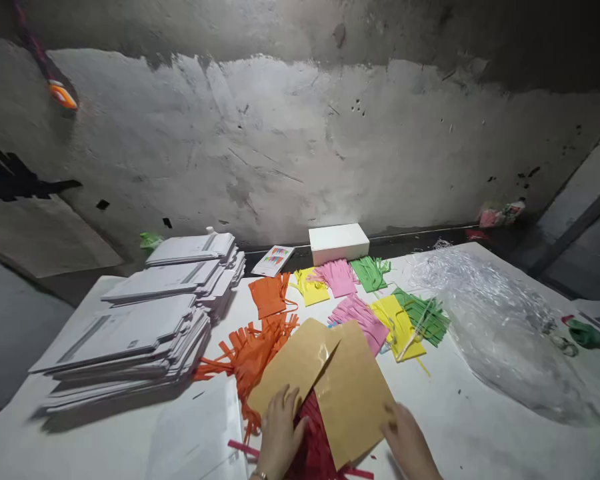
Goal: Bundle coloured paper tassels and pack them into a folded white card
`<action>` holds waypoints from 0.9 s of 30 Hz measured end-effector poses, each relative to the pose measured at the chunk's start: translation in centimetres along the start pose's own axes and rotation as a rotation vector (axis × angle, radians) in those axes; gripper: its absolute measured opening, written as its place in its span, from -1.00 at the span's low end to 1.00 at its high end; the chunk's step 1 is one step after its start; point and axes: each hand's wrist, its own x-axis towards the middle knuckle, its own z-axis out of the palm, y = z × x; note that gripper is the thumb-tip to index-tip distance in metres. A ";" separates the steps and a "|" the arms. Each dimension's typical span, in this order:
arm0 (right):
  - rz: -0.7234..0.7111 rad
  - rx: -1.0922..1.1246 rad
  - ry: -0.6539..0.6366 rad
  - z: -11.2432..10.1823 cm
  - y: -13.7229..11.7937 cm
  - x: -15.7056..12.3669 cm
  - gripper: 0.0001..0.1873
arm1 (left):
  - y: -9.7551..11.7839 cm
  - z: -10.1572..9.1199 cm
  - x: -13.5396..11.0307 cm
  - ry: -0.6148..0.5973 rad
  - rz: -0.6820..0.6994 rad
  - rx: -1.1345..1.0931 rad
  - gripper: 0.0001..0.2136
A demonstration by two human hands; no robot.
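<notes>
Brown envelope (353,393) lies flap-open near the desk's (480,427) front edge, over dark red fringed paper (313,447) (mostly hidden). Left hand (279,433) rests on the flap and the red paper, fingers (285,403) loosely spread, gripping nothing. Right hand (410,443) pinches the envelope's right corner, thumb on top.

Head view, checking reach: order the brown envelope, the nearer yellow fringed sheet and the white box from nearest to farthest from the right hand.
1. Brown envelope, touching the right hand, on its left.
2. Nearer yellow fringed sheet, mid-way back.
3. White box, farthest back, centre.
</notes>
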 end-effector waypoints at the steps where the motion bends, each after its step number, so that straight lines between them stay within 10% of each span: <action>1: 0.022 -0.037 0.017 -0.1 0.4 1.3 -0.57 | 0.3 0.8 -0.1 0.019 0.007 0.156 -0.52; 4: 0.083 -0.094 0.014 0.4 0.7 5.1 -0.27 | 1.0 2.4 0.3 0.016 -0.025 0.292 -0.54; 14: 0.020 0.354 -0.151 -3.0 4.1 4.9 -0.64 | 3.3 -0.6 2.5 0.104 -0.013 0.227 -0.69; 19: 0.071 0.566 -0.180 -3.9 4.5 3.5 -0.48 | 9.0 -2.4 1.0 0.228 0.000 0.069 -0.65; 24: 0.098 0.721 -0.301 -3.0 4.2 1.9 -0.35 | 16.4 0.4 -3.7 0.225 0.000 -0.169 -0.64; 27: 0.118 0.753 -0.351 -3.3 4.4 2.4 -0.37 | 17.8 2.2 -5.7 0.305 -0.230 -0.600 -0.61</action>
